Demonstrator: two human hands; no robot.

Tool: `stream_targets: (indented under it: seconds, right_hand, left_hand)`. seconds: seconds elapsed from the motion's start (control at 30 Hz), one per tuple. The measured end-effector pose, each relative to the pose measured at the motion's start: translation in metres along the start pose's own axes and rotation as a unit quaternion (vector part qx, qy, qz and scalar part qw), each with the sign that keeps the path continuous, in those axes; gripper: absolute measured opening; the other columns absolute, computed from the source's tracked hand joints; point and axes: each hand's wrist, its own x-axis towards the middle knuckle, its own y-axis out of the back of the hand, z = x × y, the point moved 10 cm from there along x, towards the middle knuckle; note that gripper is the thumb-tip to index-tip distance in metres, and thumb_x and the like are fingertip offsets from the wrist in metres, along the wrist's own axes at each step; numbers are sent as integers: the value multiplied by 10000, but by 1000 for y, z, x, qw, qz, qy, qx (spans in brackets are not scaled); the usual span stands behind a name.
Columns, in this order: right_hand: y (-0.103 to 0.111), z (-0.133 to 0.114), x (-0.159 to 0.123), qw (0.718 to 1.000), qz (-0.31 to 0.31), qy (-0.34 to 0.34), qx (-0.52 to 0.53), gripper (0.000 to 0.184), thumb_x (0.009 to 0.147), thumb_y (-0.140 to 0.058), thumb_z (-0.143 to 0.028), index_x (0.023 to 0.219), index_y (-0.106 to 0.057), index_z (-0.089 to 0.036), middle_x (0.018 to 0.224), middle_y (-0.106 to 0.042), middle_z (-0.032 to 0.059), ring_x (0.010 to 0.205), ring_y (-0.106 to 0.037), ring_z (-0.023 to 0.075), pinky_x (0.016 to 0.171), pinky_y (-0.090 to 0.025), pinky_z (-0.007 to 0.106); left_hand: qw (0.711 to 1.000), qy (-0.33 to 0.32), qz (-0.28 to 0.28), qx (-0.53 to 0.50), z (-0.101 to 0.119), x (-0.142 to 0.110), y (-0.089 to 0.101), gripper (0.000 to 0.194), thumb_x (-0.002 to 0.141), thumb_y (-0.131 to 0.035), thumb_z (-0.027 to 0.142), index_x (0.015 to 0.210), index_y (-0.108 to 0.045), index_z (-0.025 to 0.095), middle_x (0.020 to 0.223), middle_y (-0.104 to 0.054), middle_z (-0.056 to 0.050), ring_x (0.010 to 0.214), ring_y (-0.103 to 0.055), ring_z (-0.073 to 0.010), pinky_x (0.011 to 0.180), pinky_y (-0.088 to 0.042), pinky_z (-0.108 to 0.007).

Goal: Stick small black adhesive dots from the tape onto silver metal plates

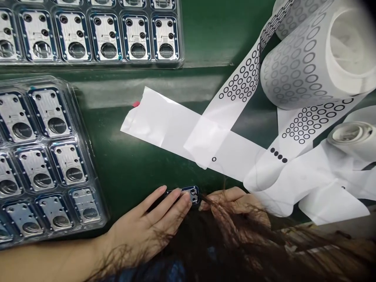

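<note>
My left hand lies on the green table with its fingers stretched flat over a small blue-edged metal plate, pressing it down. My right hand sits just right of that plate, its fingertips close to the plate's edge; loose dark hair covers most of it, so I cannot see whether its fingers are closed. A white backing strip with black ring stickers runs across the table above both hands.
Clear plastic trays of the same metal plates fill the left side, and another tray stands along the top. Rolls of ring-sticker tape and a smaller roll occupy the right. Dark hair hangs over the bottom of the view.
</note>
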Motion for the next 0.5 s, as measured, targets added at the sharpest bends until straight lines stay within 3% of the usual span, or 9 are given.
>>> stream_targets:
  seconds: [0.27,0.33,0.4,0.5]
  right_hand:
    - [5,3,3,998,30,-39,33,205,756,-775,-556,682,-740,-368,674,-728,30,612,-693,231,563,-574,383]
    - [6,3,4,998,36,-42,38,204,752,-786,-539,656,-731,-368,675,-730,26,608,-692,222,565,-576,371]
    - [5,2,5,997,38,-40,48,183,752,-789,-532,667,-737,-379,675,-730,22,611,-695,223,563,-578,368]
    - [4,0,6,997,33,-36,61,144,770,-779,-519,713,-755,-389,683,-732,21,626,-702,226,569,-582,369]
  left_hand:
    - [999,-14,21,29,2,1,2,465,930,-547,423,1355,-604,243,1502,-509,9,1480,-345,-239,1061,-557,-354]
    - [1000,3,18,17,0,0,1,462,935,-549,413,1362,-593,240,1532,-473,5,1513,-267,-252,1172,-457,-387]
    - [1000,12,5,0,0,-1,-2,458,939,-554,399,1367,-585,240,1554,-443,4,1540,-167,-267,1284,-261,-438]
    - [1000,-4,-11,-13,3,-2,-4,491,940,-569,402,1391,-562,206,1564,-427,-29,1548,-100,-303,1305,-60,-501]
